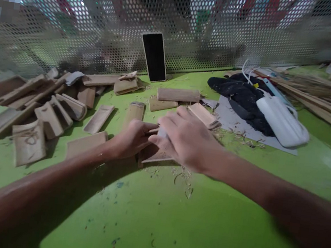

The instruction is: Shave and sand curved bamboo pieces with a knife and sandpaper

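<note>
Near the middle of the green table, my left hand (128, 140) is closed on the edge of a split bamboo piece (160, 157). My right hand (186, 138) bends over the same piece, its fingers wrapped around a small pale-grey pad (162, 132) that looks like folded sandpaper. Both hands partly hide the bamboo, and the pad's contact with it is not visible. Curly shavings (186, 181) lie just below my right hand. Beyond the hands rest a bamboo half-tube (178, 95) and a shallow bamboo piece (203, 114).
Several split bamboo pieces (50, 117) are heaped at the left. A phone (154, 57) leans upright against the perforated metal screen (191, 32). On the right lie a dark cloth (240, 100), a white power bank-like device with a cable (282, 120), and long thin strips (327, 102).
</note>
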Demonstrator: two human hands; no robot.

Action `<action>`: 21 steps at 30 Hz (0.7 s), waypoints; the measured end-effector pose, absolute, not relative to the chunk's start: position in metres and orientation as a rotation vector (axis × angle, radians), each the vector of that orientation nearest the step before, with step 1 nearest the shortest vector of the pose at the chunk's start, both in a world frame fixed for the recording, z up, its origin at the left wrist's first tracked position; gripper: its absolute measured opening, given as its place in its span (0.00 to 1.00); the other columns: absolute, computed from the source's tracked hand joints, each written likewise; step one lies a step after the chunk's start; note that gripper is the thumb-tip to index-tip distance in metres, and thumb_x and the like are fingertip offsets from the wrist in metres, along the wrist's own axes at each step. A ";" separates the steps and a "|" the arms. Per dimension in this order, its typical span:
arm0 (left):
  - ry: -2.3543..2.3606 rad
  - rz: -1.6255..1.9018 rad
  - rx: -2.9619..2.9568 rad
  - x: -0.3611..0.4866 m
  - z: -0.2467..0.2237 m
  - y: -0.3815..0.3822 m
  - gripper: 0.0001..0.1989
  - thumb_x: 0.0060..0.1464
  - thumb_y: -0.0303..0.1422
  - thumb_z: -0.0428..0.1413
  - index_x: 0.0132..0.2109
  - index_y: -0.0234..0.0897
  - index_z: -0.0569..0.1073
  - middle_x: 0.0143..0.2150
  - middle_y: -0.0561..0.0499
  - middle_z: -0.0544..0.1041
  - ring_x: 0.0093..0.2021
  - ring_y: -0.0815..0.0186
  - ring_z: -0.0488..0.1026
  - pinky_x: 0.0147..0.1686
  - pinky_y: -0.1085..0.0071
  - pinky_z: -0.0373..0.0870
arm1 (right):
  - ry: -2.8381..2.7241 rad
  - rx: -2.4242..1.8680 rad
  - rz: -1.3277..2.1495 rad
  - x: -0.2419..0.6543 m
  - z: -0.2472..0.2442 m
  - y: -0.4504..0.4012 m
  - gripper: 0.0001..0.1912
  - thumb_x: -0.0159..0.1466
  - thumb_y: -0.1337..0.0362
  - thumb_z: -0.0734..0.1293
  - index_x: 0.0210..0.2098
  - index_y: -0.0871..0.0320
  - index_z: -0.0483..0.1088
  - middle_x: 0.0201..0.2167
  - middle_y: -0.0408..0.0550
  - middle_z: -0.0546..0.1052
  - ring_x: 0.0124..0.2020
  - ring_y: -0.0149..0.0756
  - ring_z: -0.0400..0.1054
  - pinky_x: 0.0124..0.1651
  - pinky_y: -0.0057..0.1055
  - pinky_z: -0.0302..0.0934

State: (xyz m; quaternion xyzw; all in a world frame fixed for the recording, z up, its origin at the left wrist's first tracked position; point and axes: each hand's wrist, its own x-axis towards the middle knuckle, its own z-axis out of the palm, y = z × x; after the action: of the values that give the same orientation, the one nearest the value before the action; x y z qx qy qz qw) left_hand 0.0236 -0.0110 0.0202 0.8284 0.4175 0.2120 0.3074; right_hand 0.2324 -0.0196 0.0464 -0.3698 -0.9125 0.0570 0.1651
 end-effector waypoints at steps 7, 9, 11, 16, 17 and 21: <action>1.103 0.545 2.199 0.025 0.020 -0.010 0.15 0.62 0.38 0.55 0.30 0.33 0.75 0.23 0.53 0.73 0.22 0.73 0.61 0.21 0.76 0.57 | -2.635 -1.059 0.012 0.232 0.044 -0.015 0.26 0.76 0.51 0.52 0.51 0.66 0.72 0.43 0.60 0.75 0.44 0.46 0.64 0.44 0.44 0.61; 1.144 0.526 2.213 0.025 0.020 -0.010 0.17 0.61 0.39 0.55 0.27 0.33 0.73 0.21 0.54 0.70 0.22 0.73 0.59 0.21 0.75 0.56 | -2.690 -0.991 -0.042 0.231 0.043 -0.016 0.27 0.76 0.50 0.53 0.53 0.66 0.71 0.45 0.61 0.75 0.45 0.48 0.65 0.45 0.45 0.62; 1.168 0.524 2.204 0.026 0.020 -0.010 0.17 0.61 0.40 0.55 0.29 0.33 0.73 0.21 0.54 0.70 0.22 0.73 0.59 0.20 0.75 0.55 | -2.686 -1.021 -0.060 0.230 0.042 -0.015 0.28 0.76 0.50 0.53 0.54 0.67 0.71 0.45 0.62 0.75 0.45 0.49 0.65 0.45 0.45 0.62; 1.089 0.521 2.159 0.026 0.024 -0.012 0.16 0.61 0.40 0.55 0.29 0.33 0.73 0.24 0.52 0.73 0.22 0.73 0.62 0.20 0.76 0.58 | -2.673 -0.971 -0.028 0.230 0.039 -0.010 0.26 0.76 0.49 0.54 0.55 0.63 0.70 0.45 0.59 0.74 0.47 0.48 0.65 0.47 0.45 0.63; 1.087 0.515 2.168 0.026 0.024 -0.012 0.16 0.61 0.40 0.56 0.29 0.33 0.73 0.24 0.52 0.73 0.23 0.73 0.62 0.21 0.76 0.58 | -2.694 -0.944 -0.012 0.230 0.039 -0.009 0.26 0.75 0.48 0.55 0.54 0.63 0.70 0.45 0.58 0.74 0.47 0.48 0.64 0.47 0.44 0.63; 1.075 0.466 2.153 0.025 0.024 -0.012 0.18 0.62 0.43 0.55 0.33 0.32 0.75 0.26 0.51 0.75 0.24 0.72 0.63 0.22 0.76 0.60 | -2.690 -1.011 0.021 0.232 0.039 -0.008 0.25 0.76 0.50 0.55 0.52 0.66 0.69 0.43 0.59 0.73 0.45 0.46 0.64 0.45 0.43 0.62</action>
State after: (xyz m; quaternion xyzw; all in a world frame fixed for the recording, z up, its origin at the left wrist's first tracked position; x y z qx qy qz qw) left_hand 0.0253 -0.0115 0.0237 0.8264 0.4128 0.1788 0.3385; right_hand 0.2318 -0.0080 0.0388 -0.3485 -0.9277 0.0071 0.1334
